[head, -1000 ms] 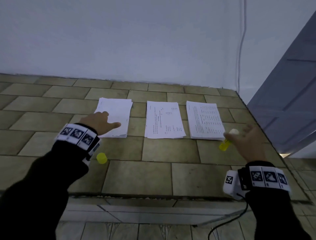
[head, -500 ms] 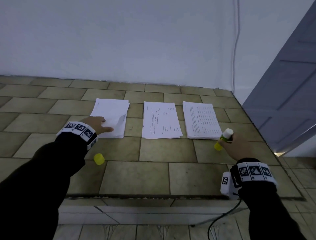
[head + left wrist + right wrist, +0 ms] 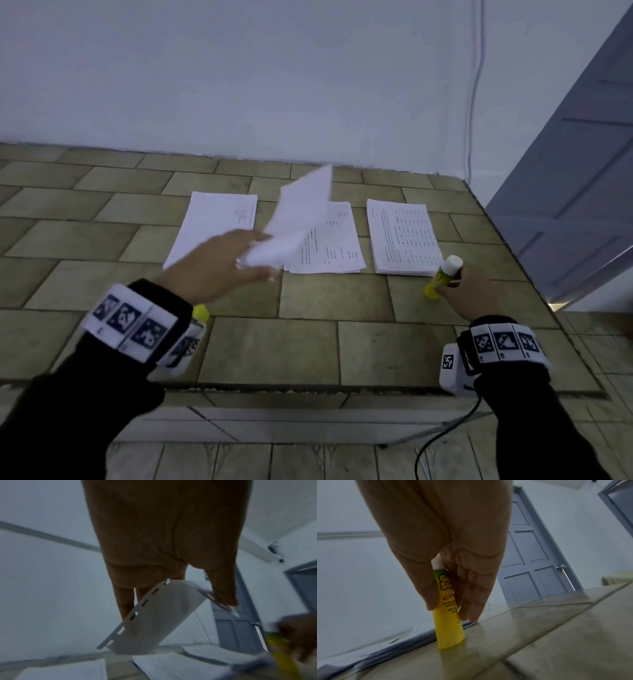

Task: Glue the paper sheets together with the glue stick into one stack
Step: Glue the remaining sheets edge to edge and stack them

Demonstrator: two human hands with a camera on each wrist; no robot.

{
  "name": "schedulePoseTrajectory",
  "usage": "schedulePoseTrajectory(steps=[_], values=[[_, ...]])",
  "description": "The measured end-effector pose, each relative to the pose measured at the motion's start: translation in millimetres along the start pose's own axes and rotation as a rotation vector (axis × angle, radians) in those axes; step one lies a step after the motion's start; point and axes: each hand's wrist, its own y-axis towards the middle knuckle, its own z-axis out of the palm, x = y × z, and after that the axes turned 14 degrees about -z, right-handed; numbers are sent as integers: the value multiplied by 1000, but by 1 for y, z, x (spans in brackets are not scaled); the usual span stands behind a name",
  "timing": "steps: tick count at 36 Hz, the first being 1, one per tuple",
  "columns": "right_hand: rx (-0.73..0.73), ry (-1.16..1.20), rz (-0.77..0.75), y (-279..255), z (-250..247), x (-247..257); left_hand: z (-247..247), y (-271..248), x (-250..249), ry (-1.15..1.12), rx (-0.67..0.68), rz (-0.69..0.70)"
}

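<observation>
**Sheet is coming off the left pile — glue stick is waiting upright**

The left hand (image 3: 219,263) is now carrying a single paper sheet (image 3: 298,219) in the air. A second ago that hand was reaching for the left pile (image 3: 212,226), half a second ago it was peeling a corner up; now the sheet is clear of the pile and hanging over the gap toward the middle pile (image 3: 329,240). Grip: thumb and fingers are pinching the sheet's near edge, and the paper is bowing into a curl below the fingers (image 3: 125,601) in the left wrist view. Motion blur there, so exact finger placement is unclear.

The right hand (image 3: 469,291) is holding the glue stick (image 3: 443,275), thumb on one side and fingers on the other, closed round the barrel. The stick is standing base-down on the table (image 3: 335,349) just beside the near corner of the right pile (image 3: 400,236), white tip up and uncapped. It was higher and looser in the hand a second ago — now it is planted.

The yellow cap (image 3: 200,312) is lying on the table near the left wrist, mostly hidden.

Meaning for the task: the pick step looks done, and gluing seems not to be starting yet. Three piles are lying apart, so most of the stacking looks ahead.
</observation>
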Motion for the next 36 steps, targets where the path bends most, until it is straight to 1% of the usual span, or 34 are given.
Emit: schedulePoseTrajectory(steps=[3, 5, 10, 14, 18, 22, 25, 27, 32, 34, 36], values=[[-5, 0, -13, 0, 1, 0, 28, -11, -2, 100, 181, 93], [8, 21, -15, -2, 1, 1, 47, -17, -3, 191, 247, 162], [14, 52, -61, -6, -1, 3, 80, -21, 4, 480, 418, 146], [33, 83, -97, -8, -1, 5, 88, -22, 8, 603, 480, 160], [47, 119, -171, -15, -4, 15, 91, -21, 12, 626, 481, 205], [118, 150, -256, -21, -6, 34, 88, -21, 15, 594, 471, 226], [161, 179, -330, -27, -2, 45, 87, -24, 16, 503, 432, 170], [192, 189, -373, -30, 2, 52, 91, -25, 16, 453, 382, 90], [224, 241, -443, -34, 16, 71, 102, -29, 17, 468, 281, -82], [221, 240, -455, -34, 22, 77, 101, -28, 14, 482, 236, -103], [234, 226, -468, -33, 29, 83, 100, -27, 14, 502, 228, -105]])
